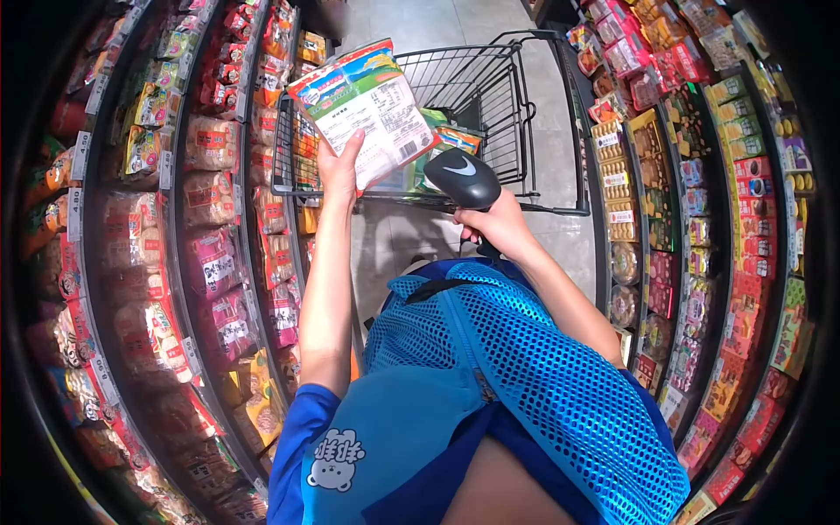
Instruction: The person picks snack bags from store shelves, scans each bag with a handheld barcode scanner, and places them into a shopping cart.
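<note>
My left hand (339,166) grips the lower left side of a food packet (372,109), thumb across its printed back. A barcode shows near the packet's lower right corner. In my right hand (500,229) is a black handheld barcode scanner (464,179), fingers wrapped round its handle. The scanner's head is just right of and below the packet, close to the barcode. Behind both hands stands a black wire shopping cart (529,114). More colourful packets (459,138) lie in the cart, partly hidden by the held packet and the scanner.
Shelves of bagged snacks (210,144) with price tags (81,155) line the left side. On the right, shelves carry boxed and bagged goods (617,179). Grey floor tiles (420,22) run along the aisle between them. A blue mesh vest (542,376) covers my torso.
</note>
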`<state>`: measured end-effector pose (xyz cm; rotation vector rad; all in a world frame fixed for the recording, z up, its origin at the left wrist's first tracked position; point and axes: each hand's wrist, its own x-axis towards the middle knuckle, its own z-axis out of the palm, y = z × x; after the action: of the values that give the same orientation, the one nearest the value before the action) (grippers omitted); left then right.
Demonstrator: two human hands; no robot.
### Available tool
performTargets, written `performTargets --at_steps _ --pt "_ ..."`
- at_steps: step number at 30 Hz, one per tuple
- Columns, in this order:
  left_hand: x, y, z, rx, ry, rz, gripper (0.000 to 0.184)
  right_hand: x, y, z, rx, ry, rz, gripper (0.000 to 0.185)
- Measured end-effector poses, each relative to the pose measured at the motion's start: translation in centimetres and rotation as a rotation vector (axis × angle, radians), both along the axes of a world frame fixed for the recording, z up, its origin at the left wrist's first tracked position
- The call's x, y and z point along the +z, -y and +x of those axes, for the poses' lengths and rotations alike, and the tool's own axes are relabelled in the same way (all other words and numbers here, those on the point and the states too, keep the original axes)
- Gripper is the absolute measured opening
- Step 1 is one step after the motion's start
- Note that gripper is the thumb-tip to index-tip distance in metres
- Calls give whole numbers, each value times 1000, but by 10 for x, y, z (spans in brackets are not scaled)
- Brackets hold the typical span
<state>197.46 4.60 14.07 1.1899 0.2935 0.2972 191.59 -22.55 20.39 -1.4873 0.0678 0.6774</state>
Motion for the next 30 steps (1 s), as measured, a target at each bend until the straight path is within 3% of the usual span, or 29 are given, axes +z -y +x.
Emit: performTargets --at_steps 5,8,12,15,20,21,24,25,28,29,30 --pt "-3 -2 -1 23 0 5 50 10 16 -17 -27 1 -17 18" --pt "-11 -10 1 51 -16 53 50 16 26 -25 -23 8 8 9" --pt "-17 -24 9 121 -9 89 49 -2 35 -32 -61 10 -59 10" --pt "-43 -41 7 163 -100 267 46 -26 50 -45 -102 -25 -120 17" --pt "-147 -68 7 98 -316 436 41 -47 78 -67 -160 -25 -312 19" --pt "-137 -57 8 65 -385 455 42 -49 84 -71 -170 -30 -341 19" --pt "-157 -51 31 -22 -282 269 47 -50 98 -73 -188 -57 -382 19" --pt "-172 -53 40 -26 -249 240 60 -51 102 -73 -212 -59 -385 19" --pt "-203 -69 48 61 -649 454 74 -56 116 -70 -211 -70 -382 20" --pt "-210 -79 48 31 -794 632 82 -56 119 -68 -216 -72 -392 20" --pt "-208 -76 43 29 -756 684 80 -56 120 -64 -218 -72 -399 20"
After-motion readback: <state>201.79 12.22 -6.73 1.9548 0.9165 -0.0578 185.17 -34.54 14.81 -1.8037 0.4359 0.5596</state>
